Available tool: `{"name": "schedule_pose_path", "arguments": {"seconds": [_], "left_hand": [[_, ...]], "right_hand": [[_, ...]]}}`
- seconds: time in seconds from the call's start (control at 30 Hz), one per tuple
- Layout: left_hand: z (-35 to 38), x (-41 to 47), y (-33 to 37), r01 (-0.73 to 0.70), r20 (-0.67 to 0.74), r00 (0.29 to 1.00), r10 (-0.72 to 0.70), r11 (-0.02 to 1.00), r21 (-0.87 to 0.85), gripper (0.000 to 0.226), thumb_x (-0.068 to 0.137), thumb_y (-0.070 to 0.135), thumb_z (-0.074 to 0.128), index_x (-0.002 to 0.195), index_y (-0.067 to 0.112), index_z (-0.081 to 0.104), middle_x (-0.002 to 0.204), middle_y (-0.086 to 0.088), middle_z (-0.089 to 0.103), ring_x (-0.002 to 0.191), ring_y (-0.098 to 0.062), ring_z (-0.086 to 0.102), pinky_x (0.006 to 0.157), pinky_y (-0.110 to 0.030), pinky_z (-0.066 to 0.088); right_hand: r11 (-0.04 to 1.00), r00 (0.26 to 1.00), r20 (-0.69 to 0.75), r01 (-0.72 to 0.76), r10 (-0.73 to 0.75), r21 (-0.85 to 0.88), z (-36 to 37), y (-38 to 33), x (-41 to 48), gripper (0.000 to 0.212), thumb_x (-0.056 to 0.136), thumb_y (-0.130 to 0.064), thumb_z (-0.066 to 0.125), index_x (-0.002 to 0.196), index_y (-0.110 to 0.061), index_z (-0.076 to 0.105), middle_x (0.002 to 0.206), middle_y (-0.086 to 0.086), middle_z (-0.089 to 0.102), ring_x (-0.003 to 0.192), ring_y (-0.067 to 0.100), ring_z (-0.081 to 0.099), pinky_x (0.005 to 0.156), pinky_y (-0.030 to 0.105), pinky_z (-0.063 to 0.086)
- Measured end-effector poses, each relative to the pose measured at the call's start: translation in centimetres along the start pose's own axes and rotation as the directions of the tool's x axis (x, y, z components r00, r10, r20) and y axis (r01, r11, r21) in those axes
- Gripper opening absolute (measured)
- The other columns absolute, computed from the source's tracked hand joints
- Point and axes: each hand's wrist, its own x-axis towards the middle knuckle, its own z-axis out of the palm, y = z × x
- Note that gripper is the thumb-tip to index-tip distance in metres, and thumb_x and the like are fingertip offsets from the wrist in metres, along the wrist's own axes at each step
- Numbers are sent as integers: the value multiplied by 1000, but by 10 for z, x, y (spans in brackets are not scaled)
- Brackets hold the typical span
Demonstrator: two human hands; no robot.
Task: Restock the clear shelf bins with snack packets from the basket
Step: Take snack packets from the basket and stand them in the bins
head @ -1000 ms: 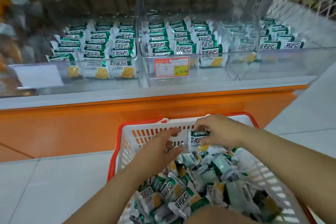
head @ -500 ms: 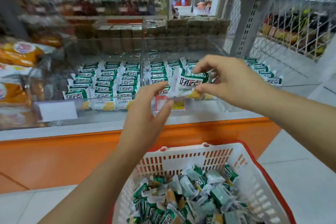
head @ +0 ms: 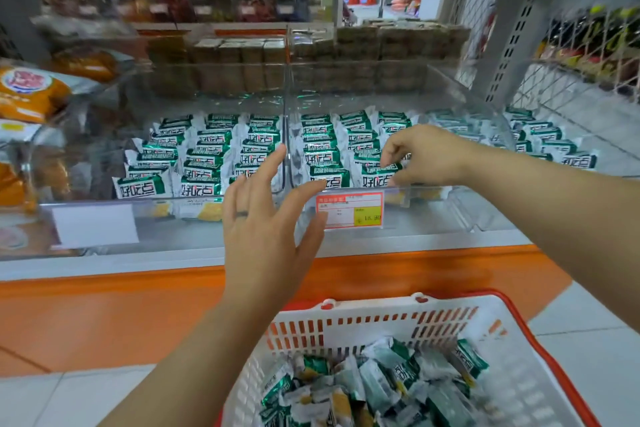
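Green-and-white snack packets stand in rows inside the clear shelf bins (head: 446,198). My right hand (head: 424,156) reaches over the front wall of the middle bin and pinches a front-row snack packet (head: 375,177) between thumb and fingers. My left hand (head: 266,218) hovers in front of the bins with fingers spread, holding nothing, a dark ring on one finger. Below, a white basket (head: 367,326) with a red rim holds several loose packets (head: 384,388).
A red-and-yellow price label (head: 349,210) is clipped to the middle bin's front, a blank white label (head: 95,224) to the left bin. Orange bags (head: 29,94) lie at far left. An orange shelf base (head: 104,315) runs below. A wire rack (head: 588,55) stands at right.
My right hand has carried the packet from the basket up over the bin's front wall and down into the front row. My left hand rose with it and now spreads open.
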Motion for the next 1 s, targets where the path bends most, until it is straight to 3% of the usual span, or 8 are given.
{"name": "schedule_pose_path", "arguments": {"seconds": [0.2, 0.43, 0.53, 0.67, 0.77, 0.87, 0.93, 1.0], "left_hand": [[7, -1, -1, -22, -66, 998, 22, 1000, 1, 31, 88, 39, 53, 112, 27, 67, 146, -11, 41, 122, -19, 41, 114, -31, 7], [6, -5, -2, -57, -94, 994, 55, 998, -16, 32, 90, 36, 52, 117, 25, 65, 145, -11, 40, 127, -19, 38, 115, -36, 10], [4, -17, 5, -118, -200, 975, 94, 987, -109, 24, 91, 26, 52, 115, 25, 58, 139, -6, 41, 131, -16, 34, 109, -51, 25], [6, -53, 14, -129, -230, 969, 95, 982, -139, 21, 89, 16, 55, 108, 25, 56, 124, -3, 49, 111, -23, 50, 96, -37, 31], [20, -91, 20, -69, -46, 997, 61, 981, -182, 22, 88, 16, 53, 107, 25, 61, 116, 0, 54, 101, -24, 54, 88, -30, 31], [43, -131, 23, 28, 229, 973, 23, 976, -216, 23, 84, 15, 57, 104, 24, 63, 108, 2, 60, 93, -21, 59, 81, -32, 41], [60, -154, 24, 98, 448, 894, 5, 973, -207, 29, 82, 12, 63, 107, 26, 62, 109, 5, 60, 96, -21, 61, 82, -39, 50], [74, -170, 25, 153, 673, 740, -18, 978, -142, 33, 87, 19, 60, 118, 30, 60, 122, 8, 54, 113, -20, 55, 95, -44, 45]], "right_hand": [[991, 1000, 3, 6, -6, -133, 10, 4, 15, 22, 75, -11, 75, 91, -18, 63, 97, 1, 61, 90, 18, 56, 75, 26, 43], [996, 990, -142, -18, 6, -85, -1, 5, -2, 33, 76, -27, 78, 106, -20, 66, 104, 1, 61, 92, 18, 55, 80, 30, 45], [996, 906, -418, 85, -67, 25, 4, -4, -34, 17, 83, -21, 70, 98, -18, 67, 95, -3, 58, 84, 12, 51, 75, 26, 38], [937, 750, -588, 348, -301, -35, 42, -6, -92, 4, 81, -15, 61, 82, -15, 64, 78, -11, 52, 70, 9, 47, 65, 21, 38], [920, 818, -431, 382, -381, -88, 84, 15, -124, 7, 82, -17, 59, 84, -16, 66, 79, -10, 57, 73, 4, 50, 65, 18, 43], [929, 951, 102, 306, -290, -207, 122, 35, -144, 21, 92, -29, 54, 111, -23, 62, 110, -8, 60, 104, 13, 56, 77, 28, 50], [948, 877, 475, 205, -69, -242, 142, 50, -152, 36, 95, -32, 52, 129, -23, 52, 132, -3, 50, 119, 18, 48, 90, 29, 44], [950, 760, 645, 140, 77, -278, 155, 63, -157, 45, 96, -29, 51, 139, -19, 43, 137, 4, 44, 118, 23, 48, 86, 25, 39]]}}
